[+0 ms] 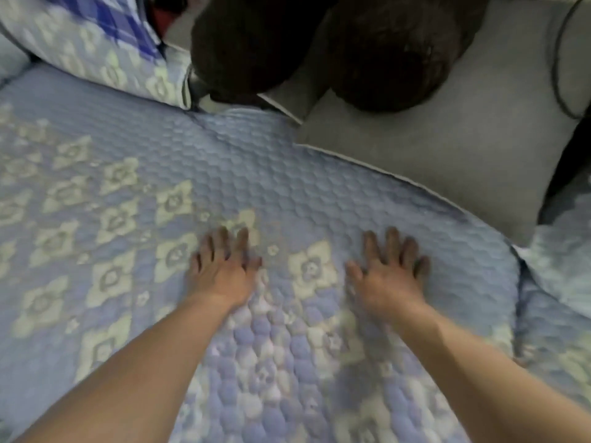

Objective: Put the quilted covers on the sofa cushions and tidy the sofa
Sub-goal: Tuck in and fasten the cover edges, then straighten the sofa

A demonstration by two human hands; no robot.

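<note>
A blue quilted cover (256, 174) with pale flower motifs lies spread over the sofa seat cushion and fills most of the view. My left hand (224, 266) lies flat on it with fingers straight and spread, near the middle. My right hand (390, 270) lies flat on it the same way, a little to the right. A bare grey sofa cushion (447, 148) sits beyond the cover's far right edge. Another cushion in the same quilted fabric (105, 55) leans at the back left.
Two dark brown fuzzy round cushions (319, 43) rest at the back, on the grey cushion. A grey sofa arm with dark piping (572, 59) rises at the far right. More quilted fabric (563, 266) hangs at the right edge.
</note>
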